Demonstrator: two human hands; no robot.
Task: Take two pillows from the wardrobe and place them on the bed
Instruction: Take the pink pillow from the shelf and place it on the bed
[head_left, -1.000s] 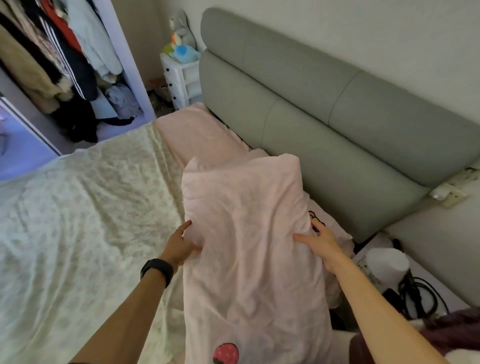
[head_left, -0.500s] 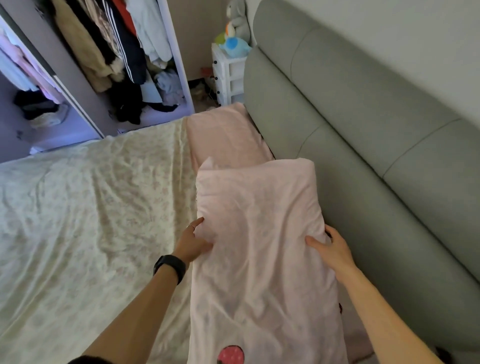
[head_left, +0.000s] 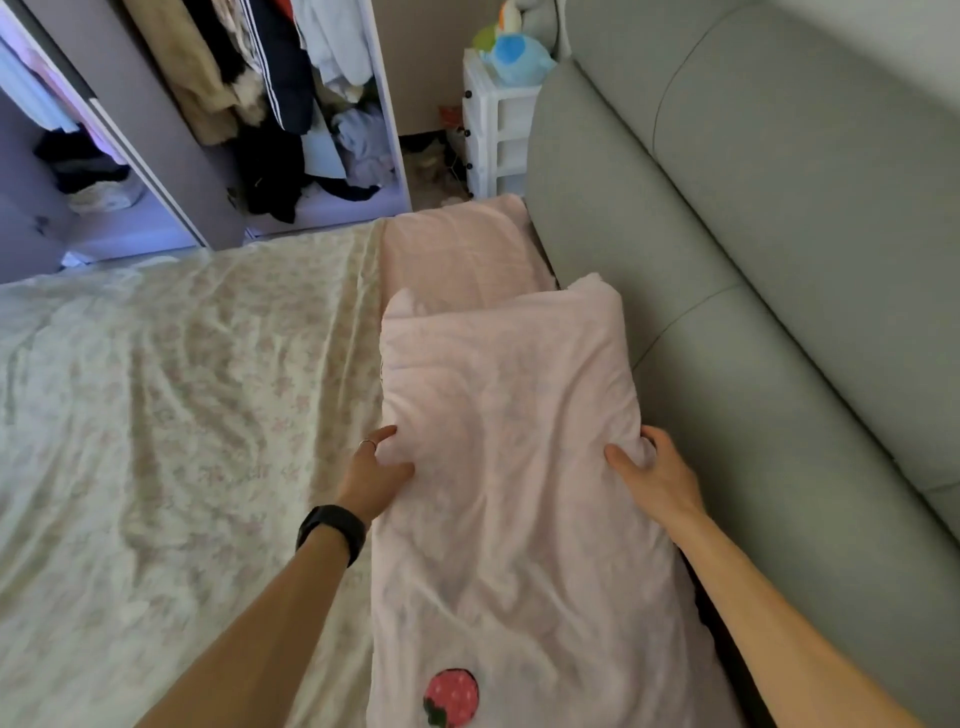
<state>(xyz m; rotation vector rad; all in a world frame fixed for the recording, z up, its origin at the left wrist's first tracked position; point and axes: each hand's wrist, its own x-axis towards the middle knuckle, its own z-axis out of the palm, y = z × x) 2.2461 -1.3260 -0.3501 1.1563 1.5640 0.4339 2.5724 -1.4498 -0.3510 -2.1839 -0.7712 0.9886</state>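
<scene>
A pale pink pillow (head_left: 514, 467) with a strawberry patch near its front end lies along the grey headboard. My left hand (head_left: 376, 475) grips its left edge, thumb on top and fingers tucked under. My right hand (head_left: 652, 475) grips its right edge beside the headboard, thumb on top. A second pink pillow (head_left: 457, 249) lies flat on the bed beyond it, at the far end of the headboard. The bed (head_left: 171, 415) has a wrinkled cream floral sheet. The open wardrobe (head_left: 291, 119) stands past the bed's far side, full of hanging clothes.
The padded grey headboard (head_left: 753, 286) runs down the right side. A white plastic drawer unit (head_left: 496, 140) with soft toys on top stands between the wardrobe and the headboard. Folded clothes lie on the wardrobe floor.
The view has swung left, away from the bedside table. The pillow has come down from a raised tilt and lies flatter against the headboard. Both hands keep their hold on its edges.
</scene>
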